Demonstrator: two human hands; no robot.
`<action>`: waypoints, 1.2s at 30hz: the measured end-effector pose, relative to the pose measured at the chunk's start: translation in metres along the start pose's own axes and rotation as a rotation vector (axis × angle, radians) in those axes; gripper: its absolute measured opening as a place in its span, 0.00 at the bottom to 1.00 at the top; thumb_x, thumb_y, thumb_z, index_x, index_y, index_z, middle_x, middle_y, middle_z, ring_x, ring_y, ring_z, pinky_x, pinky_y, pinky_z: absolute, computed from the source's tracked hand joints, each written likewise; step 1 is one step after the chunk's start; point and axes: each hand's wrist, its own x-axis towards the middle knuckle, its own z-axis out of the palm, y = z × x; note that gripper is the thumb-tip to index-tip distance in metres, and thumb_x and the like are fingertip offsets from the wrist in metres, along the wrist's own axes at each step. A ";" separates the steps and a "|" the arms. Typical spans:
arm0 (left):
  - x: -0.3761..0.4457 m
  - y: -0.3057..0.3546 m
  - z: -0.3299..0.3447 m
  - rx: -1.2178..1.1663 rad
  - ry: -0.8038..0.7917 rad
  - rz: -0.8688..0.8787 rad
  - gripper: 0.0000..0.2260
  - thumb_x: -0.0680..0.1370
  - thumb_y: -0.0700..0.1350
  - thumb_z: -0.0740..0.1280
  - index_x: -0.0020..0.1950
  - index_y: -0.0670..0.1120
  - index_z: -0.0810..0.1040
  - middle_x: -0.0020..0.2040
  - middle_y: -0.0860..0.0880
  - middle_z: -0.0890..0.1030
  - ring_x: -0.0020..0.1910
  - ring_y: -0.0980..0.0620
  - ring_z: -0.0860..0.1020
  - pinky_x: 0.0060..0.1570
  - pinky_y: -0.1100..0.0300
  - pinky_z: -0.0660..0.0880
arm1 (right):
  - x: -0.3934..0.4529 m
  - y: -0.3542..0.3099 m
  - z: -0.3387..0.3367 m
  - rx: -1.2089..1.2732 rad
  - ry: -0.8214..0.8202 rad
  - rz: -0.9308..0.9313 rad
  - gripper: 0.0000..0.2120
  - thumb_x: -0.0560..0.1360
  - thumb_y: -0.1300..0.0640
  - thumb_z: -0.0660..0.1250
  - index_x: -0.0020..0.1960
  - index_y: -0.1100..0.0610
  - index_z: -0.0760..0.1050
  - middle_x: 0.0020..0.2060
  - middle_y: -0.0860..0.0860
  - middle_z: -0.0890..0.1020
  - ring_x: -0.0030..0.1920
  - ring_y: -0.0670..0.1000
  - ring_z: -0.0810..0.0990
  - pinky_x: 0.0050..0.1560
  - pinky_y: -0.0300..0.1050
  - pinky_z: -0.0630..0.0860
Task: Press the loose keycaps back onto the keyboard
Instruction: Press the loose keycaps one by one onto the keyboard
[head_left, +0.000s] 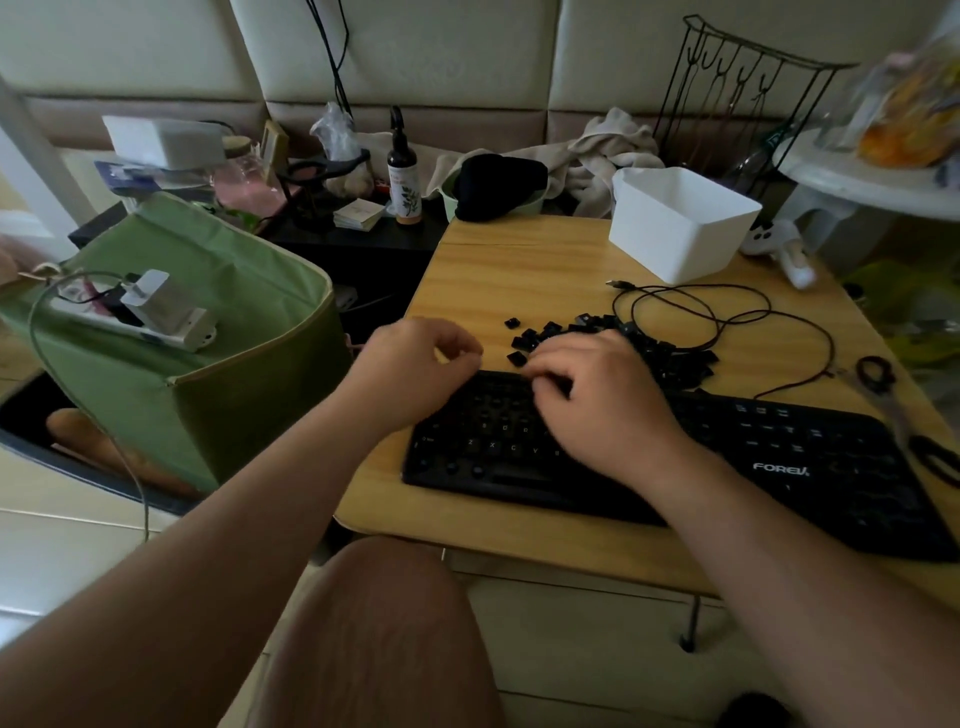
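Observation:
A black keyboard (779, 457) lies on the small wooden table (519, 270), many of its key sockets bare. A pile of loose black keycaps (675, 358) sits just behind it, with a few strays (519, 340) to the left. My right hand (592, 395) hovers over the keyboard's upper left area, fingers curled down onto the top rows; whether a keycap sits under the fingertips is hidden. My left hand (415, 364) is at the keyboard's left far corner, fingers loosely curled, thumb and forefinger pinched with nothing visible between them.
The keyboard's black cable (701, 312) loops behind the keycaps. A white bin (680, 223) stands at the back right, scissors (893, 405) lie at the right edge. A green fabric bag (208, 322) stands left of the table.

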 end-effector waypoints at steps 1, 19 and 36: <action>0.011 0.006 0.004 0.035 -0.037 0.008 0.09 0.81 0.55 0.69 0.59 0.57 0.84 0.54 0.60 0.83 0.52 0.58 0.80 0.51 0.60 0.75 | 0.004 0.008 -0.006 0.024 0.018 0.048 0.11 0.78 0.56 0.67 0.53 0.46 0.86 0.54 0.41 0.85 0.58 0.52 0.79 0.62 0.58 0.76; 0.032 0.032 0.030 -0.123 0.057 -0.040 0.06 0.76 0.54 0.74 0.50 0.56 0.83 0.43 0.58 0.84 0.44 0.62 0.80 0.39 0.67 0.74 | 0.007 0.019 -0.033 0.224 0.060 0.128 0.14 0.78 0.59 0.71 0.60 0.45 0.84 0.50 0.38 0.80 0.48 0.40 0.77 0.52 0.31 0.74; -0.010 0.071 0.026 -1.479 -0.462 -0.289 0.10 0.84 0.50 0.62 0.52 0.45 0.77 0.43 0.50 0.75 0.37 0.57 0.72 0.42 0.62 0.68 | 0.002 -0.005 -0.041 0.470 0.298 -0.026 0.13 0.74 0.61 0.77 0.58 0.50 0.85 0.54 0.41 0.83 0.54 0.41 0.82 0.52 0.28 0.74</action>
